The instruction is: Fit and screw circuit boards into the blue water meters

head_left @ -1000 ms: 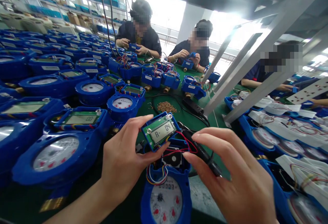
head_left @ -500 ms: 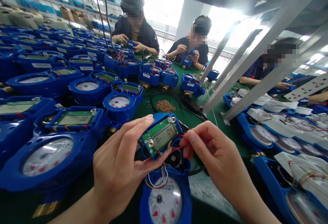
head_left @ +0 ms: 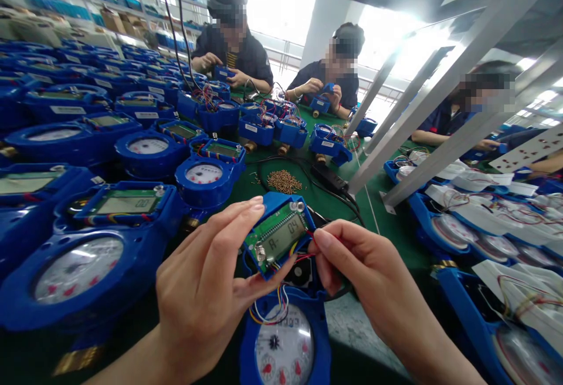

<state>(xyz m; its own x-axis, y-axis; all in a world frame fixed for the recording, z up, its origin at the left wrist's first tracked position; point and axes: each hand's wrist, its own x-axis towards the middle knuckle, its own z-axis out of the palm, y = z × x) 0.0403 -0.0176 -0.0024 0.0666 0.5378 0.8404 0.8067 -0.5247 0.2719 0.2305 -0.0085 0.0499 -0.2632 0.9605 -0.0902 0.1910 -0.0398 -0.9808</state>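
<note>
My left hand [head_left: 215, 282] grips a blue display module [head_left: 278, 235] by its sides, tilted above a water meter. Its green circuit board carries a lit screen that reads "A- 04". Thumb and forefinger of my right hand [head_left: 356, 256] pinch red wires [head_left: 310, 238] at the module's right edge; the wire ends are hidden by the fingers. Below stands the blue water meter [head_left: 285, 338], its round dial facing up with small red pointers. White, yellow and orange wires [head_left: 275, 311] loop over the dial's top edge. The meter's open compartment [head_left: 303, 273] shows dark under the module.
Rows of blue meters [head_left: 79, 273] fill the left side. A pile of small brass screws [head_left: 284, 182] lies ahead, beside a black power strip [head_left: 329, 179]. Metal posts [head_left: 396, 191] rise at right, near meters with white covers [head_left: 466, 203]. Several co-workers [head_left: 237, 50] sit across the table.
My right thumb and forefinger have moved in closer to the module's right edge, along the red wires. The module stays in my left hand, almost unmoved.
</note>
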